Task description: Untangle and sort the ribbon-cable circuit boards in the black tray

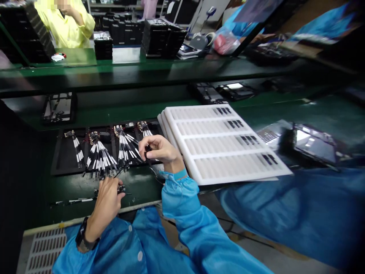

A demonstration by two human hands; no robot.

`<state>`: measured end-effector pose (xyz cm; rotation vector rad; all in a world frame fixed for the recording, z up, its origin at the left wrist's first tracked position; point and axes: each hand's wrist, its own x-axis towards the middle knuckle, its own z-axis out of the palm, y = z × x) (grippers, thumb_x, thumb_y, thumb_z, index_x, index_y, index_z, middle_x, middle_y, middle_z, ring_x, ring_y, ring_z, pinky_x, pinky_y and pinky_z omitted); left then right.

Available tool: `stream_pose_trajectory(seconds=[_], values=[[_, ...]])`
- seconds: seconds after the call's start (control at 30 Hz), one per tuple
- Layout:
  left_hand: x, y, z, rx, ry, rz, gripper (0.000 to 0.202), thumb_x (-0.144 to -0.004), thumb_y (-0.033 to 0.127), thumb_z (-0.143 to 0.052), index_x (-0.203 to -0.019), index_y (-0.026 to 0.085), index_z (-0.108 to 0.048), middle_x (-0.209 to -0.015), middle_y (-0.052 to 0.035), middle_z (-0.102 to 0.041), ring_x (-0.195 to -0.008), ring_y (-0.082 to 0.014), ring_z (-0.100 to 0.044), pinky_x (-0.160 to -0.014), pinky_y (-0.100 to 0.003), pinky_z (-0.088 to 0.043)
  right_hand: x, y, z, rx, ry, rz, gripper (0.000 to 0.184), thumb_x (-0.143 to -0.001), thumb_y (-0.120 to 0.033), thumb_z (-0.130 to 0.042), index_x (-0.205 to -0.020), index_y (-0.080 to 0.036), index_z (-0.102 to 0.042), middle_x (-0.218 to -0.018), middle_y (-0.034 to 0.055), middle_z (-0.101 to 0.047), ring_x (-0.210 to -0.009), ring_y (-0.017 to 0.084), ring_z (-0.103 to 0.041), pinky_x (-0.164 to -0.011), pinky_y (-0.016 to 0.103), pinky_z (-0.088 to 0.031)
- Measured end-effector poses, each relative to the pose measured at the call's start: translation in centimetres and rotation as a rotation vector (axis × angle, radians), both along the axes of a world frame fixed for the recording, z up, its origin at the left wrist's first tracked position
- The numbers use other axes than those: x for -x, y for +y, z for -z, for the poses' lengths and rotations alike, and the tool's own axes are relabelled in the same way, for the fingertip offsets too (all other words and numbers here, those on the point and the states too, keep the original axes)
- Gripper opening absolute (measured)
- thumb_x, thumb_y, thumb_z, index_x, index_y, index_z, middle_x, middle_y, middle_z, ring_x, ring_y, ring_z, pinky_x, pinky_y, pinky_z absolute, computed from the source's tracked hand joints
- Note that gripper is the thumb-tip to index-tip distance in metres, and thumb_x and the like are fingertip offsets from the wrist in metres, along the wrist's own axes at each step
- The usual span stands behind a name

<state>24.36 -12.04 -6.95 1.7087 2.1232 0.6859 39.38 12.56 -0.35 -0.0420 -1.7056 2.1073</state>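
My left hand (108,198) is closed on a small black connector part (121,188) at the near edge of the green bench, with a thin cable trailing left from it. My right hand (160,149) pinches the end of a thin black cable (146,149) over the right end of a black tray (64,158). That tray holds several bundles of black-and-white flex cables (99,156) with small boards at their far ends. Both arms wear blue sleeves, and a dark watch (82,239) sits on my left wrist.
A stack of white slotted trays (219,144) lies right of my right hand, with a few small dark parts in the slots. Dark device frames (59,107) lie on the belt behind, a screen unit (313,142) sits at right. A person in yellow (67,23) stands beyond stacked black trays (161,36).
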Motion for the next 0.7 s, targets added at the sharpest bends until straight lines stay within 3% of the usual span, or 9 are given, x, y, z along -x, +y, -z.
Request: stream_pose_trajectory(seconds=[0.13, 0.27, 0.43, 0.6, 0.7], values=[[0.1, 0.3, -0.4, 0.039, 0.019, 0.026, 0.022, -0.087, 0.004, -0.076, -0.092, 0.02, -0.063, -0.098, -0.0062, -0.068, -0.1, -0.0292, -0.061, -0.087, -0.04, -0.045, -0.1, 0.1, 0.0, 0.007, 0.17, 0.035, 0.034, -0.078, -0.042, -0.093, -0.075, -0.016, -0.071, -0.061, 0.002, -0.065, -0.047, 0.009, -0.048, -0.044, 0.02, -0.035], [0.2, 0.6, -1.0, 0.093, 0.039, 0.052, 0.019, -0.087, 0.005, -0.076, -0.089, 0.02, -0.064, -0.102, -0.007, -0.068, -0.102, -0.0295, -0.06, -0.086, -0.04, -0.043, -0.4, -0.2, -0.8, 0.01, 0.268, 0.1, 0.045, -0.074, -0.044, -0.095, -0.058, -0.019, -0.062, -0.048, -0.0001, -0.055, -0.041, 0.011, -0.048, -0.041, 0.022, -0.036], [0.4, 1.0, -1.0, 0.152, 0.049, 0.058, 0.015, -0.091, 0.008, -0.074, -0.088, 0.02, -0.066, -0.106, -0.0083, -0.069, -0.106, -0.0314, -0.06, -0.089, -0.043, -0.042, -0.3, -0.5, -2.0, 0.069, -0.023, 0.494, 0.032, -0.071, -0.041, -0.095, -0.077, -0.017, -0.075, -0.065, 0.0019, -0.066, -0.045, 0.007, -0.042, -0.042, 0.02, -0.024], [0.6, 0.9, -0.8, 0.124, 0.018, 0.069, 0.014, -0.092, 0.01, -0.073, -0.086, 0.02, -0.066, -0.105, -0.0075, -0.068, -0.106, -0.0306, -0.06, -0.09, -0.043, -0.043, 0.0, 1.3, -2.1, -0.007, -0.208, 0.903, 0.03, -0.069, -0.036, -0.088, -0.089, -0.016, -0.078, -0.06, -0.0035, -0.053, -0.051, 0.007, -0.04, -0.048, 0.022, -0.026], [0.8, 0.7, -0.2, 0.068, -0.006, 0.063, 0.015, -0.093, 0.01, -0.073, -0.085, 0.02, -0.065, -0.104, -0.0069, -0.067, -0.105, -0.0299, -0.06, -0.089, -0.043, -0.044, -0.1, 2.1, -2.2, -0.007, -0.256, 1.027, 0.033, -0.066, -0.034, -0.084, -0.093, -0.015, -0.078, -0.069, -0.0018, -0.058, -0.055, 0.007, -0.041, -0.05, 0.023, -0.028]])
